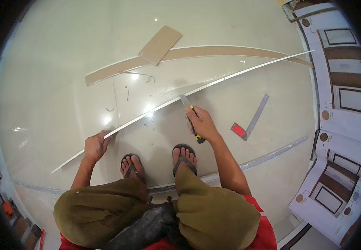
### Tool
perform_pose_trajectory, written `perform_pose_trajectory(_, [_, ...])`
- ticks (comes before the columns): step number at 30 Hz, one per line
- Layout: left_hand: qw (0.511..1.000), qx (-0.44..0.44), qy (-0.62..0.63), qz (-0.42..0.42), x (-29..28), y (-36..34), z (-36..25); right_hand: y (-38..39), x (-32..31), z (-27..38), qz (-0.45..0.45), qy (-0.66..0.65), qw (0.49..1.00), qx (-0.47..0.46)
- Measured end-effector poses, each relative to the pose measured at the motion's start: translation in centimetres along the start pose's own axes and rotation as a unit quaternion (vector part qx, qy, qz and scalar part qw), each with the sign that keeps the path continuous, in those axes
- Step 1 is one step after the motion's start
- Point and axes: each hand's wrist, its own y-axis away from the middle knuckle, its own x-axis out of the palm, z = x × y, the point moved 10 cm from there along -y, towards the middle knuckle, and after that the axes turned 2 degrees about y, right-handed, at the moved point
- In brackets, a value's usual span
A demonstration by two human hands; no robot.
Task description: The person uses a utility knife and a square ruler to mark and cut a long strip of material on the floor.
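A long, thin white strip (147, 113) slants across the view, from low on the left up to the far right. My left hand (96, 146) is closed around it near its lower left end. In my right hand (202, 123) is a yellow and black utility knife (196, 136). Its blade is out and meets the strip near the middle. Whether the blade cuts into the strip I cannot tell. Thin dark shavings (128, 94) lie scattered on the floor beyond the strip.
A try square (256, 118) with a red patch lies right of my knife hand. Beyond the strip are a long brown board strip (213, 51) and a brown rectangular piece (160, 45). Printed white panels (327, 89) line the right side. A grey strip (274, 153) runs near my feet.
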Motion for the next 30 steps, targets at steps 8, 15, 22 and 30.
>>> perform_pose_trajectory(8, [0.999,0.035,-0.011,-0.021,-0.4,0.2,-0.5,1.0,-3.1,6.2,-0.107,0.243,0.936,-0.232])
perform_pose_trajectory(15, [1.000,-0.008,0.004,0.010,-0.5,-0.4,-0.8,-0.2,-5.3,4.4,-0.045,0.426,0.885,-0.180])
perform_pose_trajectory(22, [1.000,0.015,0.013,-0.024,-0.8,-0.4,-0.9,-2.3,-14.0,4.3,-0.116,0.484,0.865,-0.068])
perform_pose_trajectory(30, [1.000,0.011,0.024,-0.010,-0.5,-0.2,-0.5,-3.9,-20.5,4.4,-0.167,0.490,0.855,0.010])
